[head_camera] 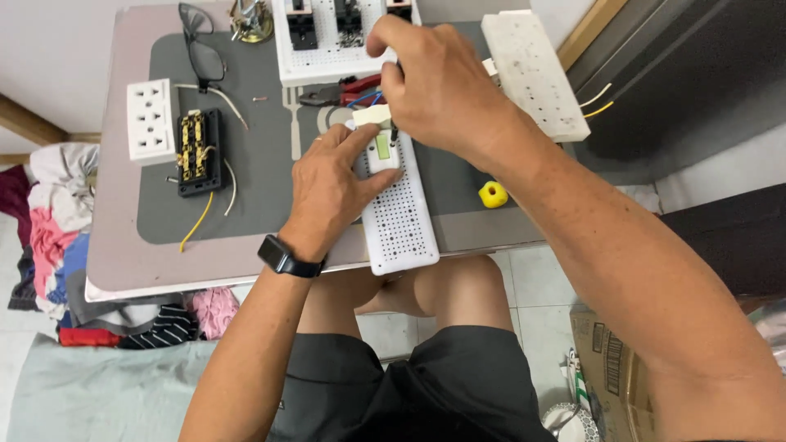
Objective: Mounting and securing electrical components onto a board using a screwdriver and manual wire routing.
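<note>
1. Two hands in my view, both at the middle of the table (115, 270). The left hand (327, 192) lies palm down, fingers stretched out and holding nothing closed in them, thumb and forefinger pinning a small white module (381, 152) with a pale green window.
2. One long white perforated board (399, 214) carries that module at its far end; the board runs toward me and overhangs the near table edge.
3. The right hand (434, 82) is curled over the module from the far side, fingers closed on a thin dark tool (394, 129) whose tip points down at the module's far edge. I cannot tell what kind of tool it is.
4. Handling note, my judgement: I would keep the left hand pressing flat so the overhanging board cannot tip, and keep the tool upright with light pressure so it does not slip.
5. Left side: white triple socket (152, 119), opened black socket back (199, 152) showing brass contacts, yellow wire (195, 225).
6. Far side: spectacles (201, 49), red-handled pliers (348, 88), second white board (327, 49).
7. Right side: white power strip (536, 69), small yellow piece (493, 194).
</note>
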